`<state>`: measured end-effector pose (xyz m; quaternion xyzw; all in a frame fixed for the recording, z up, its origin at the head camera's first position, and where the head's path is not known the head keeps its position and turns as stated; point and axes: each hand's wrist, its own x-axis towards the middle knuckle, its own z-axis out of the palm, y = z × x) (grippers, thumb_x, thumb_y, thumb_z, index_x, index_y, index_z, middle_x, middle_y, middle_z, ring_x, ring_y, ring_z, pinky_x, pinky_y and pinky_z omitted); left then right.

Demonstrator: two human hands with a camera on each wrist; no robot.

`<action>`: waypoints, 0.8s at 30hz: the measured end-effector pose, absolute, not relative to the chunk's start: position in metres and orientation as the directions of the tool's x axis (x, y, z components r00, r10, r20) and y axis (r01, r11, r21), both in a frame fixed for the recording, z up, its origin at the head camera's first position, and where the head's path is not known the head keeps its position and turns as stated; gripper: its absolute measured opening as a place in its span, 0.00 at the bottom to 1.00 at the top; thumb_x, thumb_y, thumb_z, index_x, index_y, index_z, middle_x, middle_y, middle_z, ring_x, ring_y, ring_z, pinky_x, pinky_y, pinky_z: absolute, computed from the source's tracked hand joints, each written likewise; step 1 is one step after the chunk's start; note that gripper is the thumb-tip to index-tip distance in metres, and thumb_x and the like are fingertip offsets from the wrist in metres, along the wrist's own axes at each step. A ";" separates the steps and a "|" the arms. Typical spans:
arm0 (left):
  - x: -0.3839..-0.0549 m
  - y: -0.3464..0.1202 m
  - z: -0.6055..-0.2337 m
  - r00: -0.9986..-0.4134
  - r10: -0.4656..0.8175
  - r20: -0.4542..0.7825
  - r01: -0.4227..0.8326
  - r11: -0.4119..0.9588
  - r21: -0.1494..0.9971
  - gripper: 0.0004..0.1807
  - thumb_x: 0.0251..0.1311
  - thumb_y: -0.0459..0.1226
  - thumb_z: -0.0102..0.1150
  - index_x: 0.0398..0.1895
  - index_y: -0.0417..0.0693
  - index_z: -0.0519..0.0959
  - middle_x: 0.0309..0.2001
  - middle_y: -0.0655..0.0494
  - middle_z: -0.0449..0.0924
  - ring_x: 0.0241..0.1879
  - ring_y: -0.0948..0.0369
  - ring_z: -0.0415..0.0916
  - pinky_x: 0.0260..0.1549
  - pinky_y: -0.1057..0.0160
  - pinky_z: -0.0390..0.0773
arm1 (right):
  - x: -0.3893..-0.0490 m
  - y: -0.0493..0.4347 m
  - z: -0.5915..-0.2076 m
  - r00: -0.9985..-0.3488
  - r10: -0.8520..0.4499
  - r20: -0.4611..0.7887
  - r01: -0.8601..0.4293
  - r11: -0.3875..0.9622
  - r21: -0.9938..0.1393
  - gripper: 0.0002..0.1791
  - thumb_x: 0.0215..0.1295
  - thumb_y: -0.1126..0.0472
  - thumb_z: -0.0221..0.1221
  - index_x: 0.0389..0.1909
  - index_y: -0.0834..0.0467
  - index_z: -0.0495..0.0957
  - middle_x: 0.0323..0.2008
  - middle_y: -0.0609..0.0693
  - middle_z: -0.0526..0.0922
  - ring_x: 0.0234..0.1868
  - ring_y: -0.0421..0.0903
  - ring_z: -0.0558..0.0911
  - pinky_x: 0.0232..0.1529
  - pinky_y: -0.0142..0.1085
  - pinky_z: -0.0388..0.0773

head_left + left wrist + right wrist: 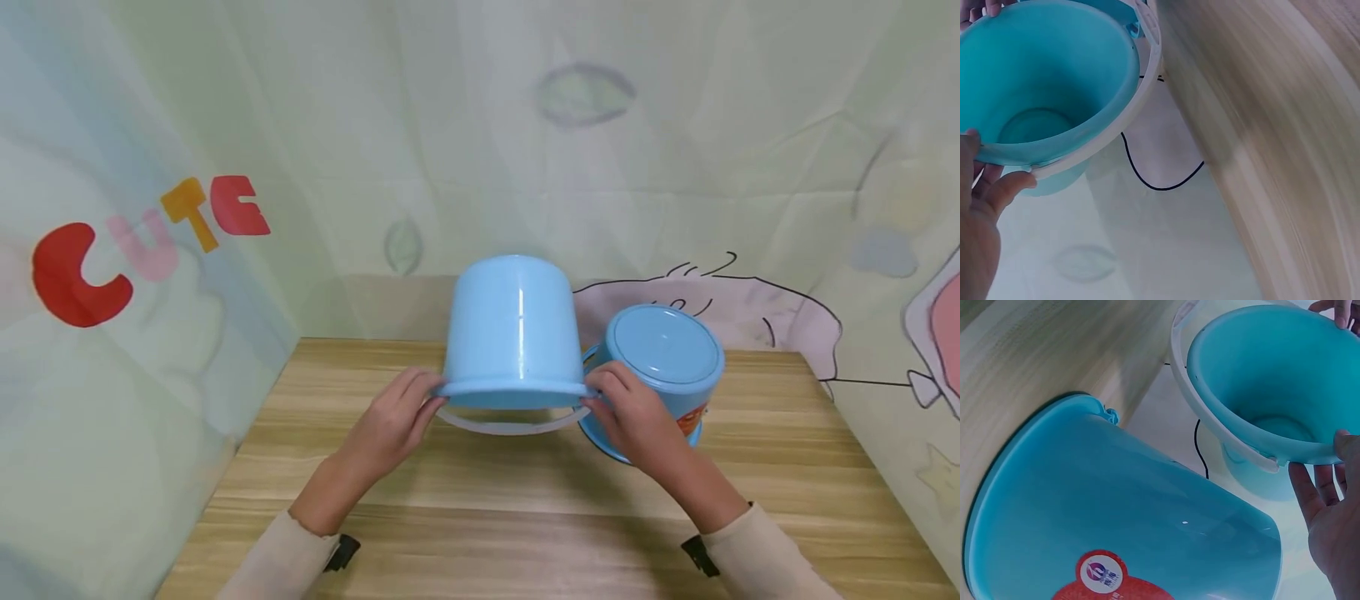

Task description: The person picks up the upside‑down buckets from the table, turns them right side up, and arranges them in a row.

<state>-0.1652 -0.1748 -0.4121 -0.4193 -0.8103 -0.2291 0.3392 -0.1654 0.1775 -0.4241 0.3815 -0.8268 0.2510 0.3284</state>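
Note:
A light blue plastic bucket (pixel 513 325) is held upside down and tilted above the table, its mouth facing down toward me. My left hand (pixel 390 417) grips the rim on the left side, and my right hand (pixel 633 417) grips it on the right. The white handle (pixel 517 427) hangs below the rim. Inside the bucket (pixel 1041 81), the left wrist view shows nothing but the bare wall and bottom. Close beside my right hand, a second blue bucket (pixel 663 346) stands upside down on the table, with a red label (pixel 1107 575) on its side.
The wood-grain table (pixel 480 533) runs back to a printed cloth backdrop (pixel 337 125). Coloured letters (pixel 82 275) mark the cloth at left, and a cartoon drawing (pixel 735 308) lies behind the second bucket.

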 end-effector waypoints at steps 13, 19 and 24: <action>-0.170 -0.171 -0.400 -0.426 0.489 0.761 0.832 0.543 0.117 0.14 0.77 0.38 0.53 0.49 0.32 0.76 0.41 0.45 0.80 0.38 0.55 0.82 0.35 0.60 0.85 | -0.165 0.178 -0.413 -0.520 -0.444 0.729 -0.785 0.586 -0.203 0.23 0.78 0.45 0.47 0.47 0.63 0.77 0.42 0.52 0.80 0.41 0.45 0.81 0.37 0.39 0.86; -0.172 -0.169 -0.397 -0.439 0.462 0.771 0.834 0.528 0.159 0.16 0.77 0.40 0.51 0.48 0.32 0.77 0.41 0.45 0.81 0.37 0.55 0.82 0.31 0.62 0.84 | -0.165 0.180 -0.407 -0.544 -0.443 0.713 -0.773 0.595 -0.220 0.16 0.67 0.59 0.66 0.50 0.64 0.77 0.43 0.54 0.80 0.42 0.46 0.82 0.38 0.41 0.88; -0.173 -0.168 -0.394 -0.477 0.448 0.756 0.819 0.540 0.197 0.16 0.76 0.41 0.52 0.50 0.34 0.77 0.42 0.46 0.81 0.37 0.56 0.82 0.30 0.62 0.85 | -0.166 0.181 -0.402 -0.548 -0.439 0.712 -0.770 0.597 -0.224 0.30 0.45 0.76 0.77 0.52 0.63 0.78 0.44 0.54 0.80 0.40 0.45 0.82 0.36 0.39 0.87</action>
